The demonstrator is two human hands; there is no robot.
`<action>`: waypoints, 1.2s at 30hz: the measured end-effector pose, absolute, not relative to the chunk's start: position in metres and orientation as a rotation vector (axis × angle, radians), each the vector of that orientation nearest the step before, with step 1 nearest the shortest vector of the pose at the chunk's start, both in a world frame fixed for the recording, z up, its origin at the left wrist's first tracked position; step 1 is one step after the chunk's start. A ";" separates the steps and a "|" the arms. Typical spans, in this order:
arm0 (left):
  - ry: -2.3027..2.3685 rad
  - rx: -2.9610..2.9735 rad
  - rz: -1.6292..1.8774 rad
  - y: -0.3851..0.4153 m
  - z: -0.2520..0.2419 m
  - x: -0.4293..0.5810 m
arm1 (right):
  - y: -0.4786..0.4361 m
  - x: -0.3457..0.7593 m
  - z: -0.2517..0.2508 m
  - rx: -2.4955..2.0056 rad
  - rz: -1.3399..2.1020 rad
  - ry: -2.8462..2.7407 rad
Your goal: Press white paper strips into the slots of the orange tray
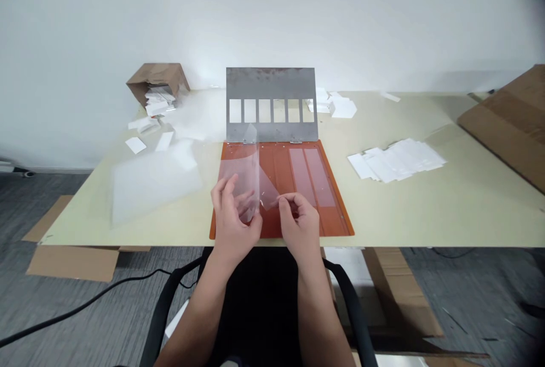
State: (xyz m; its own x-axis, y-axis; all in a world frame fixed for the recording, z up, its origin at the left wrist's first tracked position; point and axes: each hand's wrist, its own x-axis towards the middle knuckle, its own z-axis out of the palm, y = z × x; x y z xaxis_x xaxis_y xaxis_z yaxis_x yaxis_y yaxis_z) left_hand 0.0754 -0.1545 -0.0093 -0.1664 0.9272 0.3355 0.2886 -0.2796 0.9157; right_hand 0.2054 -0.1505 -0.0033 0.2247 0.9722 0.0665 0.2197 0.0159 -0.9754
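Head view: a cream table (395, 214) extends past the right frame edge, its near edge just below both hands. On it lies an orange board (336, 225), hinged to an upright grey metal plate (270, 86) with six rectangular windows. A clear plastic film (240, 180) is held just above the board, its outline hard to trace. The right hand (300, 228) pinches its corner between thumb and forefinger; the left hand (234, 225) has its fingers spread against the film, its grip impossible to make out.
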 end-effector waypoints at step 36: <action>1.655 1.226 1.511 -0.125 -0.006 0.099 | -0.162 0.209 -0.020 -2.132 0.073 -1.310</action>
